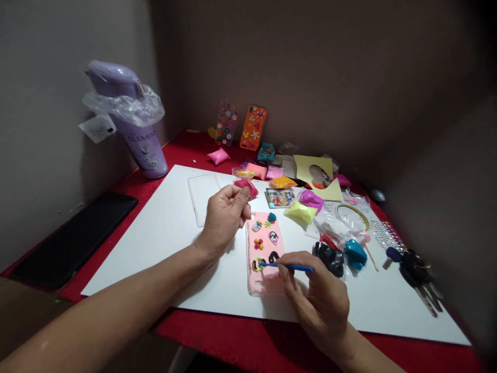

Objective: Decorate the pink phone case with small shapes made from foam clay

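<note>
A phone case (266, 282) covered in pink clay lies on the white board, with small clay shapes stuck on it. My right hand (320, 295) grips a blue modelling tool (297, 268), whose tip touches a yellow and black clay shape (258, 264) near the case's lower left. Above the case's upper left edge, my left hand (227, 217) is closed with thumb and fingers pinched together; what is between them, if anything, I cannot make out. A red clay packet (250, 185) shows just behind its fingertips.
A clear phone case (190, 199) lies left on the white board (143, 248). Clay packets, stickers (280, 198), a black bundle (330, 259) and keys (421, 280) spread rightward. A purple tumbler (143, 145) and black phone (73, 233) stand left; decorated cases (253, 127) lean behind.
</note>
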The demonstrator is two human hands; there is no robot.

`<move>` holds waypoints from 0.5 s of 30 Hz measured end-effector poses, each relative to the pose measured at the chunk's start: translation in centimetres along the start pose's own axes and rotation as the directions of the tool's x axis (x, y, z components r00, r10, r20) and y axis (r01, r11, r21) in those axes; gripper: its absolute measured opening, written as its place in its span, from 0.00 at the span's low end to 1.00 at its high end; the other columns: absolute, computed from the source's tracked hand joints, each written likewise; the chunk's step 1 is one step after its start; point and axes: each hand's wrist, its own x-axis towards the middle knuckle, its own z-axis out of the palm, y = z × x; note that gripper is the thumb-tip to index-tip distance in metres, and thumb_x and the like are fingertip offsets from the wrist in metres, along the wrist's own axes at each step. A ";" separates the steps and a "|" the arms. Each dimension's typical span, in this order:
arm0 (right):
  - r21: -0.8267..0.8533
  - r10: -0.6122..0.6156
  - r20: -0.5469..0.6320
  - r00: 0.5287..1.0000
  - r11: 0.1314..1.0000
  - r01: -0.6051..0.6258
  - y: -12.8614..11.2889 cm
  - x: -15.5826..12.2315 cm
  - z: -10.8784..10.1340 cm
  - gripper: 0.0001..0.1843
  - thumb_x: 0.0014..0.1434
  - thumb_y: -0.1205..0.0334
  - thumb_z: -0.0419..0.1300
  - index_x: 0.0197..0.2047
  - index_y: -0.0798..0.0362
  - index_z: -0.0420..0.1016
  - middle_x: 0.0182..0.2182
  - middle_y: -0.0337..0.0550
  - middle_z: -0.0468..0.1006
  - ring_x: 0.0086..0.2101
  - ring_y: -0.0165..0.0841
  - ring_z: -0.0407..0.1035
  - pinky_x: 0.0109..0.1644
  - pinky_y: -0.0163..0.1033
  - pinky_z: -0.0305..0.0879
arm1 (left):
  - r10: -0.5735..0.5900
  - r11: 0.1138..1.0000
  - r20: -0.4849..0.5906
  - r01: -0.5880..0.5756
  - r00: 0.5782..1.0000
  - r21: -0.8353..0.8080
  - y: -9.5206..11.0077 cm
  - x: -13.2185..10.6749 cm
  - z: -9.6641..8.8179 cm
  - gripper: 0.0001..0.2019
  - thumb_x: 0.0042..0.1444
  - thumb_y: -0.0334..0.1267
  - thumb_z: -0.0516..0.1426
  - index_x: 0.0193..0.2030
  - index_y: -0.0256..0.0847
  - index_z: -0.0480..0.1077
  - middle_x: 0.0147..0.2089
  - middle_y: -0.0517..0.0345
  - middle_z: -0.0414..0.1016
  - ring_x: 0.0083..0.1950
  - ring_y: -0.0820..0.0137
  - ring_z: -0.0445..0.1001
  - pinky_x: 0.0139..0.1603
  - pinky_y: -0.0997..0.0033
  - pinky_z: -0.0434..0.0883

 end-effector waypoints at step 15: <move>0.062 -0.013 -0.133 0.991 0.998 0.021 -0.1 -0.2 -0.4 0.18 0.53 0.80 0.58 0.45 0.54 0.69 0.36 0.46 0.75 0.37 0.35 0.72 0.38 0.42 0.72 | -0.004 1.000 -0.014 0.003 1.000 -0.023 0.1 0.0 0.0 0.12 0.57 0.42 0.57 0.27 0.37 0.64 0.16 0.66 0.66 0.13 0.82 0.56 0.13 0.83 0.51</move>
